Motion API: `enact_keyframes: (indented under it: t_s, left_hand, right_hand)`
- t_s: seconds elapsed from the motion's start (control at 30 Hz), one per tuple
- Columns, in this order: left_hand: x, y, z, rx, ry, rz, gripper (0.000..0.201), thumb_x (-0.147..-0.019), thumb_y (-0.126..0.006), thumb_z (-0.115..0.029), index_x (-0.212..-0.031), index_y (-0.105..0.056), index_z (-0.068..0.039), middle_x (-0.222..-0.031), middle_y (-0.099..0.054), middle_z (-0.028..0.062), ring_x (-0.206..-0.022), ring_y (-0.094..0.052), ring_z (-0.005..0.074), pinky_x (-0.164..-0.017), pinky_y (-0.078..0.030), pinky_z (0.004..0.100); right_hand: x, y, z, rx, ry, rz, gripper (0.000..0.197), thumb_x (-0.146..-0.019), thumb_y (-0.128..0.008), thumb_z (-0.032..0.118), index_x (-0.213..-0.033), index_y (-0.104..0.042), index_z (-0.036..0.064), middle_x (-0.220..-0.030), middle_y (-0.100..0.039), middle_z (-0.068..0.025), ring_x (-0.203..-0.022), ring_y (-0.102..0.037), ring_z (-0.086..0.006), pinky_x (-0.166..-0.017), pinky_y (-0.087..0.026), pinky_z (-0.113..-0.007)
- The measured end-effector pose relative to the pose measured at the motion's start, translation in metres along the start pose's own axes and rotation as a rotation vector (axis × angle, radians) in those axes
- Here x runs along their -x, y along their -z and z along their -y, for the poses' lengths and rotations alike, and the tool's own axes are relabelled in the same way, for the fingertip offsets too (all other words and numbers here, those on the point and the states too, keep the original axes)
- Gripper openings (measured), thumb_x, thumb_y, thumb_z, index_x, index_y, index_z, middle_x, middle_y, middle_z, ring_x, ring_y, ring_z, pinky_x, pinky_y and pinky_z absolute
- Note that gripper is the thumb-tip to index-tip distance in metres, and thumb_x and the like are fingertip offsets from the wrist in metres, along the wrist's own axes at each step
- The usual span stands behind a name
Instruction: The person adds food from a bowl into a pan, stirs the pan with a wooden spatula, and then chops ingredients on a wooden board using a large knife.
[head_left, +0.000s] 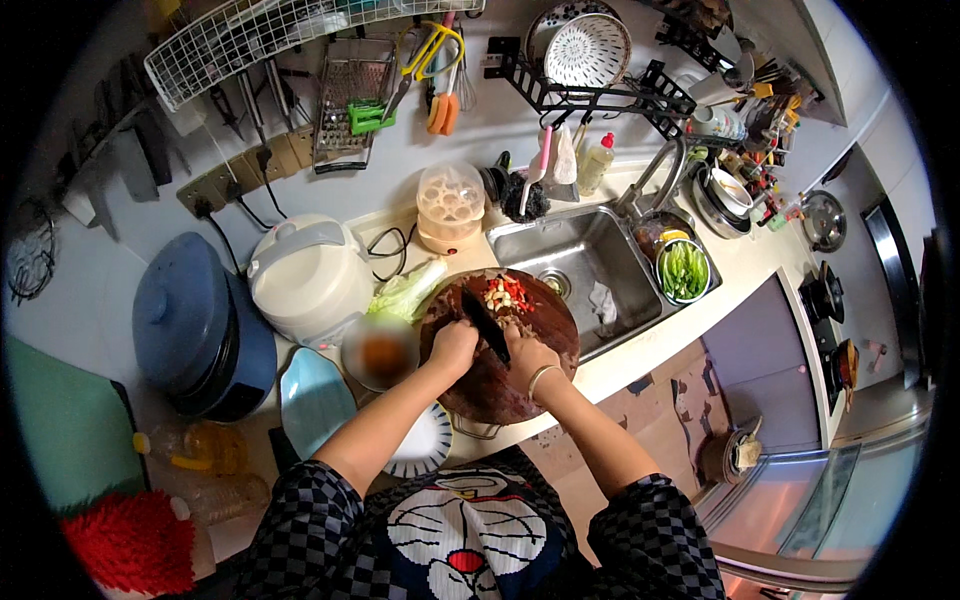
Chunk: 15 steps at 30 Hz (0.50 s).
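On a round, dark wooden chopping board [545, 385], my right hand [532, 368] closes on a kitchen knife [484, 322], whose dark blade slants up and to the left. A bracelet circles my right wrist. Left of the blade, my left hand [452, 350] is curled close against it; what its fingers hold is hidden. Small brownish pieces lie by my right fingers, too small to name. Chopped red and pale pieces [507, 294] sit at the far side of the board. Leafy lettuce [410, 290] touches the board's left side.
A steel sink [520, 240] with a tap [655, 180] adjoins the board; a bowl of greens [684, 270] stands at its right. Leftward are a blurred bowl [350, 365], blue dish [312, 400], striped plate [425, 445], rice cooker [305, 275], egg steamer [450, 210] and blue pot [195, 310].
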<state>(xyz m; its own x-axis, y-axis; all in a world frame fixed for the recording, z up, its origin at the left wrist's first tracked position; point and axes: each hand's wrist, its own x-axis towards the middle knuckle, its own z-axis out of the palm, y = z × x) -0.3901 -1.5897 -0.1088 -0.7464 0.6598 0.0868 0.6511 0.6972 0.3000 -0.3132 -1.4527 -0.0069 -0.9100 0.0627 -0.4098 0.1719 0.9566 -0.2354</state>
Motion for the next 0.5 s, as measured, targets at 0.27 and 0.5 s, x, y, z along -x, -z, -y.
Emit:
enact_keyframes:
  t_s: [0.27, 0.5]
  left_hand:
    - [-0.009, 0.009, -0.006, 0.002, 0.092, 0.161, 0.012, -0.060, -0.067, -0.005, -0.071, -0.067, -0.001, -0.084, -0.063, 0.0178, -0.082, -0.063, 0.0331, -0.073, -0.053, 0.0394]
    - [-0.001, -0.010, 0.003, -0.040, 0.091, 0.028, 0.011, -0.061, -0.066, -0.002, -0.072, -0.066, 0.002, -0.085, -0.063, 0.0176, -0.083, -0.062, 0.0339, -0.075, -0.053, 0.0390]
  right_hand:
    - [-0.030, -0.013, 0.017, 0.063, -0.048, 0.059, 0.050, -0.074, -0.062, 0.008, -0.117, -0.036, 0.0014, -0.096, -0.065, -0.0225, -0.092, -0.065, -0.0353, -0.077, -0.053, -0.043]
    - [-0.049, -0.033, 0.021, -0.019, -0.009, -0.066, 0.048, -0.073, -0.063, 0.007, -0.112, -0.036, 0.0027, -0.089, -0.065, -0.0230, -0.088, -0.065, -0.0368, -0.076, -0.053, -0.044]
